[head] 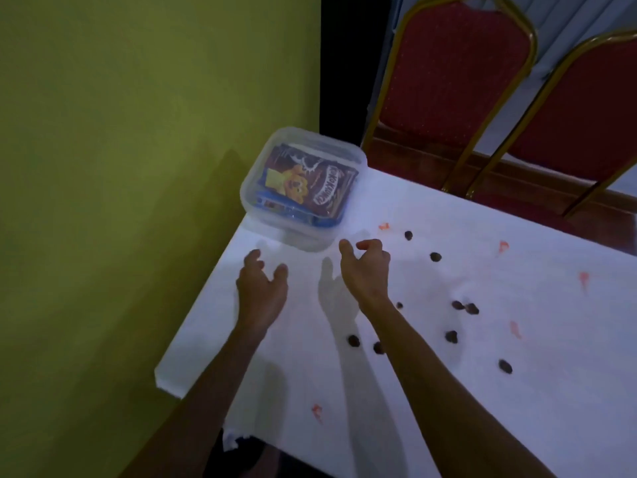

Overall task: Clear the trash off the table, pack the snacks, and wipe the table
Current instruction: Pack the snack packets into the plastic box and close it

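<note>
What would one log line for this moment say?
left hand open, empty | right hand open, empty | clear box holding snack packets at far corner | dark bits, red smears on tablecloth

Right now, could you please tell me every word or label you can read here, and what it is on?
"KOKO KRUNCH": on the brown packet inside the clear box, seen upside down.
Blue packet beneath it: print too blurred to read.
No other text shows.
</note>
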{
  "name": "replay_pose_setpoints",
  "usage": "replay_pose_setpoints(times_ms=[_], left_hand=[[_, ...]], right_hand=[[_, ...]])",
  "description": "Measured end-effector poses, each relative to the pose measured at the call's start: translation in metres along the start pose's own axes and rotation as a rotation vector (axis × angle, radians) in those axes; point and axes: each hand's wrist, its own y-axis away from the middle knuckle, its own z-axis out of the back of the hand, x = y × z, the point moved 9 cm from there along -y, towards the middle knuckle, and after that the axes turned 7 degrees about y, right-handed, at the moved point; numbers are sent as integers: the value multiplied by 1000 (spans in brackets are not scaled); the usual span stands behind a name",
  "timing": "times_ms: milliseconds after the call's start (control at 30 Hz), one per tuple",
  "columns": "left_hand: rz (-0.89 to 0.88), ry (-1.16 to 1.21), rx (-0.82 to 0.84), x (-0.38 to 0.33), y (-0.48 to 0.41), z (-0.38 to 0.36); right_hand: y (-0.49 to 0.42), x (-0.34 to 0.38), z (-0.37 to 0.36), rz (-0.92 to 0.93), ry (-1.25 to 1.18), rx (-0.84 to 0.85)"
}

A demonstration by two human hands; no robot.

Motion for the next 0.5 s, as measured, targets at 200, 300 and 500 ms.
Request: replay_pose_setpoints(times_ms=[200, 300, 500], left_hand=[[-144, -172, 97, 9, 100, -62], [-253, -221, 160, 10, 147, -98], [-372, -282, 247, 16, 238, -162]], right_hand=[[58, -49, 36, 117, 117, 8], [78, -80, 69, 143, 134, 6], [113, -151, 145, 146, 151, -27]])
